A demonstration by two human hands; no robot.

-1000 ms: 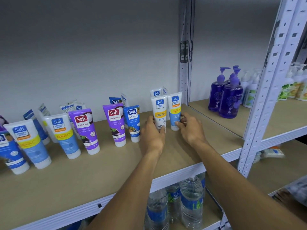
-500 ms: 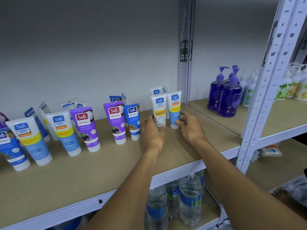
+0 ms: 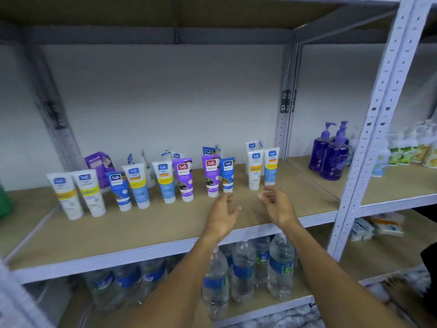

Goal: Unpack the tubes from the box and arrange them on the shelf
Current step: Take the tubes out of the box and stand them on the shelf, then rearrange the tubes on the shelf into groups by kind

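Both hands have pulled back from the white tube (image 3: 255, 170); left hand (image 3: 222, 217) and right hand (image 3: 277, 205) hover mid-frame, fingers relaxed, empty.

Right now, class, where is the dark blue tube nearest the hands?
Head view, centre: the dark blue tube stands right of a purple tube, beyond the left hand.

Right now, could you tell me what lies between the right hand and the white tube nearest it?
In the head view, only bare shelf separates right hand and white tube.
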